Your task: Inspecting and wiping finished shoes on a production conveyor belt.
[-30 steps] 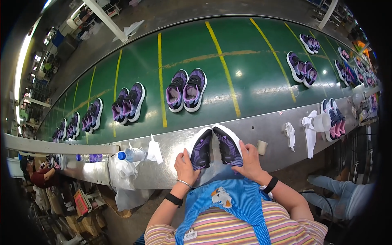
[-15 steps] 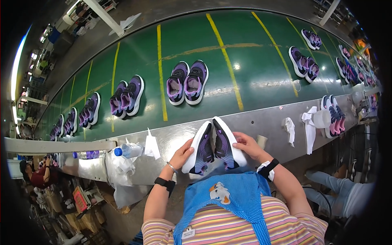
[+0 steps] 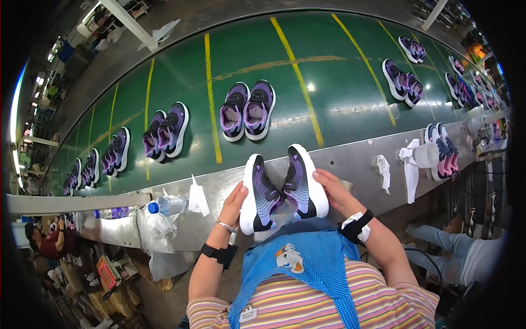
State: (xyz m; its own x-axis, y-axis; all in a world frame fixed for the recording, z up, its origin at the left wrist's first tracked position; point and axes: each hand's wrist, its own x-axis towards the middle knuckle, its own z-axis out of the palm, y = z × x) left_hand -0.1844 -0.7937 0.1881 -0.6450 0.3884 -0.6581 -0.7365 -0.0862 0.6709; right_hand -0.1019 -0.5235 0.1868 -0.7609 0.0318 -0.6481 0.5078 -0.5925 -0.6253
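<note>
Two black and purple sneakers with white soles are held up in front of my apron, toes pointing away and spread apart. Around the outer side of the left sneaker (image 3: 259, 189) my left hand (image 3: 234, 204) is closed, fingers along the white sole. My right hand (image 3: 333, 189) grips the other sneaker (image 3: 303, 178) from its outer side in the same way. The heels lean in toward each other, and the inside of the shoes partly shows between them. My palms and some fingertips are hidden behind the soles.
A green belt (image 3: 181, 71) with yellow lines carries several pairs of similar sneakers, one pair (image 3: 246, 112) just ahead. On the metal ledge (image 3: 350, 159) are a bottle (image 3: 167, 205), white cloths (image 3: 409, 170), a cup (image 3: 427, 156) and pink-lined shoes (image 3: 442, 152). Other people are at both sides.
Both sneakers have been turned in my hands, so their uppers and openings face up more and their toes are farther apart. My left hand has shifted slightly left and up along its sole.
</note>
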